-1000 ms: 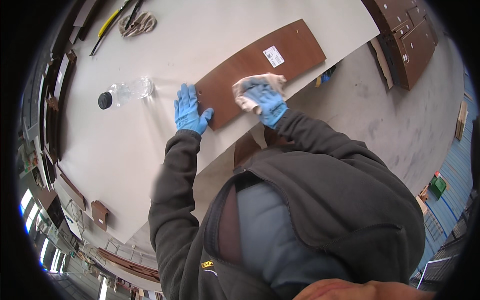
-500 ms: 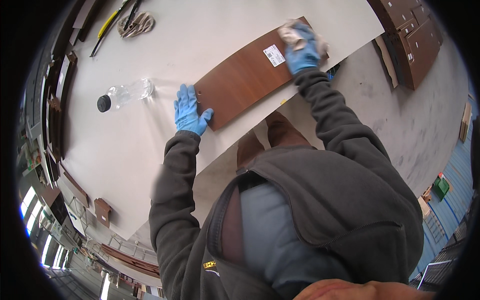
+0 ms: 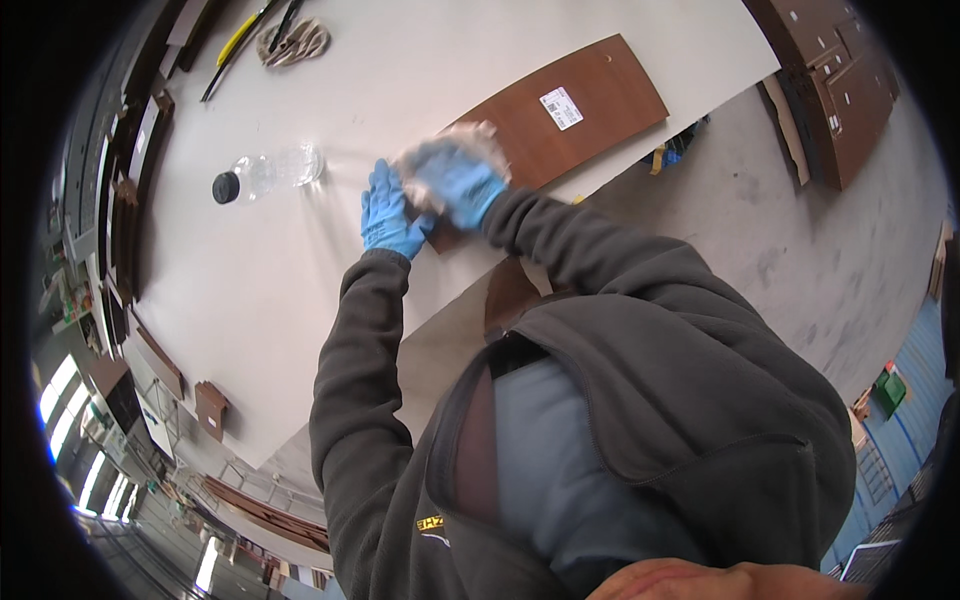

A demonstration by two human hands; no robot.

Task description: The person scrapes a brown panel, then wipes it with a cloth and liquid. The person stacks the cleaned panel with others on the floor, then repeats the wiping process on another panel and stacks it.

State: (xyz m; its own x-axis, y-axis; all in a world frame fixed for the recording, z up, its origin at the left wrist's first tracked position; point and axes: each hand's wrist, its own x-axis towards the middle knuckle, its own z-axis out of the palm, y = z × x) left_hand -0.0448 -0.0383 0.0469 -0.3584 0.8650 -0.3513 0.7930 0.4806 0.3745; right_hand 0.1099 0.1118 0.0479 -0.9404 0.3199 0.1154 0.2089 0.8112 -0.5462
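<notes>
A brown wooden panel (image 3: pixel 590 130) with a white label (image 3: pixel 561 108) lies flat on the white table at a slant. At its left end rests my left hand (image 3: pixel 393 215), in a blue glove, fingers stretched out against the panel's edge. My right hand (image 3: pixel 458 182), gloved in blue as well and smeared by motion, presses a pale cloth (image 3: pixel 483 137) onto the panel close to my left hand. The cloth and both hands cover the panel's left end. Left of my left hand, a clear plastic bottle (image 3: pixel 275 172) with a black cap lies on its side.
Another crumpled cloth (image 3: pixel 293 42) and a yellow-and-black tool (image 3: pixel 236 42) lie at the table's far left. Brown panels (image 3: pixel 125 205) line the left edge. More brown boards (image 3: pixel 850 100) stand at the far right, beyond the table's edge. A small brown piece (image 3: pixel 210 409) sits at the near left.
My right hand has swept the cloth leftward from the panel's far right end to its left end. My left hand stays at the panel's left edge.
</notes>
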